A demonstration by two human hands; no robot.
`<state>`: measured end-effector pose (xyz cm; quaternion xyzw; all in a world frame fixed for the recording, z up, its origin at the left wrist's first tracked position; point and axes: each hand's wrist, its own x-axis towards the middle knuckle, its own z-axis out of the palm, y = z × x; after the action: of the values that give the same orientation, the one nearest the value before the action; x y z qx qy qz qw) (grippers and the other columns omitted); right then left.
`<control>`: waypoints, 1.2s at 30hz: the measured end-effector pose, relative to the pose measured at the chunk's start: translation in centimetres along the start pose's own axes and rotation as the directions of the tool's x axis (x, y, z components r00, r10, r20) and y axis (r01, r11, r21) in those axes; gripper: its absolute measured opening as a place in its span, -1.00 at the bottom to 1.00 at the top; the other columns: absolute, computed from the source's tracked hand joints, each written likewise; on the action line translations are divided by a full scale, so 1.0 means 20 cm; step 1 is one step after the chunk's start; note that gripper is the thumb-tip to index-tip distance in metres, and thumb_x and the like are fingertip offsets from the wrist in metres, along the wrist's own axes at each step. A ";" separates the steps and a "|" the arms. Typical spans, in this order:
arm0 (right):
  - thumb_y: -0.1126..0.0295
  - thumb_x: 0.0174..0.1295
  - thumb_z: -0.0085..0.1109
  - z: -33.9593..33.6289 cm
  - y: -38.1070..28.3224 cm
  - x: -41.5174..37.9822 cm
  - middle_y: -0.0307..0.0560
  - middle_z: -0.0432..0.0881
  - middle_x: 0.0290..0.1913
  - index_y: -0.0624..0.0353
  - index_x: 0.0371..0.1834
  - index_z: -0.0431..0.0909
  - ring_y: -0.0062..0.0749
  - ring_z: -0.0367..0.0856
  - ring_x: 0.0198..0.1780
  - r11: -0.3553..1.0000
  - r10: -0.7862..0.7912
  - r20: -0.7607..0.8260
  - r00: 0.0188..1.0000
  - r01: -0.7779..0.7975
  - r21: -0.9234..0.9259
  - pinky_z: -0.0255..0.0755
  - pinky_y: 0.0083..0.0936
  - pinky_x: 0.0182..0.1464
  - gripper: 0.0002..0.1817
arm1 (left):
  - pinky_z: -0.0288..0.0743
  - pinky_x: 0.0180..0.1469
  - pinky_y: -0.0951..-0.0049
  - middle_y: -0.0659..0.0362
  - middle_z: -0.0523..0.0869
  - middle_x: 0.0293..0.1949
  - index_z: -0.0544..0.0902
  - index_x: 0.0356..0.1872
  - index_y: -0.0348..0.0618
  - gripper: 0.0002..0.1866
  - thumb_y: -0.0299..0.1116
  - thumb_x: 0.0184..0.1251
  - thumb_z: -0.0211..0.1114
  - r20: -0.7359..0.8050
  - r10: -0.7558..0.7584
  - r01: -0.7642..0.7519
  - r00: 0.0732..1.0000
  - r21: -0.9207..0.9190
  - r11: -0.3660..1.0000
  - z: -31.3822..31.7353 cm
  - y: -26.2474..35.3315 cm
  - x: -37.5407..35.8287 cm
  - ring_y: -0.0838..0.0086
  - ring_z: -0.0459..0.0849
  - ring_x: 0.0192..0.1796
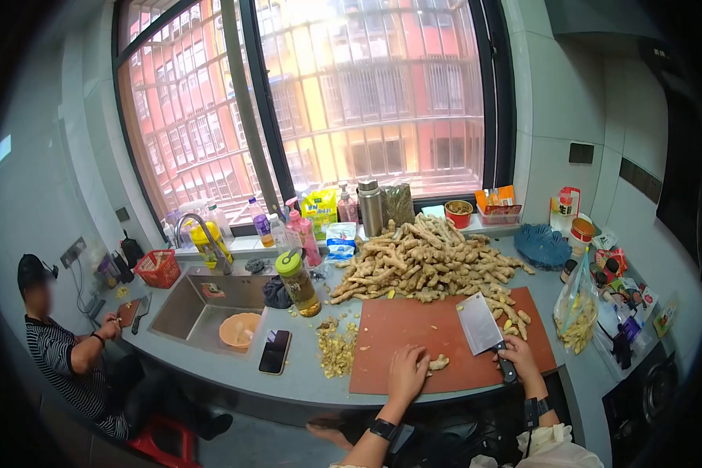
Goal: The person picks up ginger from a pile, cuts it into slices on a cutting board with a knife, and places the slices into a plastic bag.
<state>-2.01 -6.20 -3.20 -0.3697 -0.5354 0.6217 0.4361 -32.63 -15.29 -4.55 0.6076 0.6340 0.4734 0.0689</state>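
My left hand [408, 373] rests on the brown cutting board [398, 331] near its front edge. Its bent fingers are closed on the left end of a small piece of ginger [439, 363]. To the right, my right hand [520, 360] is wrapped around the black handle of a cleaver [480, 324], whose broad blade is tilted up and to the left over the board. A big heap of ginger roots [429, 261] covers the board's back edge and the counter behind. Left of the board lies a pile of chopped ginger [337, 352].
A phone [274, 352] and a green-lidded bottle [298, 285] stand between board and sink [187, 308], which holds an orange bowl [239, 331]. A plastic bag of ginger pieces [577, 320] is at right. Another person [74, 351] sits at far left, hands over a small board.
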 end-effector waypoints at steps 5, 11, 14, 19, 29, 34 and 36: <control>0.56 0.25 0.25 0.00 -0.01 -0.01 -0.01 0.69 -0.14 0.38 0.26 0.50 -0.38 0.75 -0.25 1.000 0.002 0.013 1.000 -0.002 -0.016 0.71 -0.46 -0.31 -0.53 | 0.50 0.24 0.11 0.01 0.74 0.02 0.74 0.03 -0.21 -0.70 -0.25 0.41 0.36 -0.080 0.065 -0.064 0.995 0.018 0.998 0.00 0.01 0.00 0.04 0.65 0.14; 0.57 0.24 0.25 0.01 0.00 0.00 -0.01 0.68 -0.12 0.38 0.27 0.50 -0.39 0.74 -0.25 1.000 0.018 -0.011 1.000 -0.017 0.009 0.69 -0.47 -0.29 -0.52 | 0.48 0.28 0.08 -0.02 0.73 0.04 0.74 0.05 -0.20 -0.69 -0.24 0.42 0.35 -0.056 0.067 -0.066 0.996 0.017 0.998 -0.02 0.02 0.00 0.01 0.63 0.18; 0.56 0.24 0.25 0.00 -0.01 0.00 -0.02 0.68 -0.12 0.37 0.26 0.50 -0.39 0.74 -0.25 1.000 0.011 0.002 1.000 -0.011 -0.005 0.70 -0.48 -0.27 -0.52 | 0.47 0.29 0.08 -0.02 0.73 0.05 0.74 0.04 -0.20 -0.69 -0.24 0.42 0.35 -0.049 0.067 -0.067 0.997 -0.002 0.998 -0.02 0.02 0.01 0.01 0.62 0.20; 0.56 0.25 0.24 0.02 -0.01 -0.02 -0.04 0.67 -0.14 0.36 0.28 0.50 -0.40 0.74 -0.24 1.000 0.008 -0.010 1.000 -0.008 0.009 0.69 -0.48 -0.27 -0.51 | 0.36 0.43 0.02 -0.03 0.71 0.13 0.72 0.06 -0.20 -0.68 -0.22 0.44 0.34 0.009 0.014 -0.014 1.000 -0.021 1.000 0.00 -0.01 0.00 -0.01 0.58 0.32; 0.55 0.25 0.23 0.03 -0.04 -0.03 -0.04 0.70 -0.20 0.37 0.27 0.51 -0.42 0.73 -0.29 0.999 0.025 0.004 1.000 -0.025 -0.038 0.66 -0.50 -0.28 -0.52 | 0.29 0.49 0.00 -0.02 0.70 0.16 0.73 0.07 -0.17 -0.63 -0.16 0.40 0.38 -0.004 0.021 -0.021 1.000 -0.010 1.000 -0.01 0.01 -0.01 -0.02 0.56 0.35; 0.54 0.25 0.21 0.03 -0.04 -0.02 -0.04 0.72 -0.25 0.37 0.23 0.53 -0.44 0.72 -0.34 0.998 -0.003 -0.006 1.000 0.003 -0.058 0.64 -0.51 -0.30 -0.55 | 0.18 0.56 -0.10 0.01 0.66 0.23 0.73 0.11 -0.13 -0.56 -0.06 0.34 0.42 0.049 0.058 -0.062 0.997 0.085 0.994 -0.01 0.03 -0.02 0.02 0.48 0.45; 0.54 0.24 0.21 0.04 -0.05 -0.03 -0.05 0.71 -0.25 0.37 0.22 0.53 -0.45 0.72 -0.33 0.997 0.003 -0.009 1.000 -0.004 -0.073 0.66 -0.50 -0.30 -0.56 | 0.13 0.58 -0.14 0.02 0.65 0.25 0.74 0.12 -0.11 -0.53 -0.03 0.32 0.43 0.064 0.048 -0.056 0.997 0.115 0.992 -0.01 0.04 -0.02 0.03 0.45 0.48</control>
<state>-2.40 -7.00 -2.03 -0.3891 -0.5551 0.6009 0.4236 -32.04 -15.96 -4.02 0.6410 0.6422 0.4184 0.0399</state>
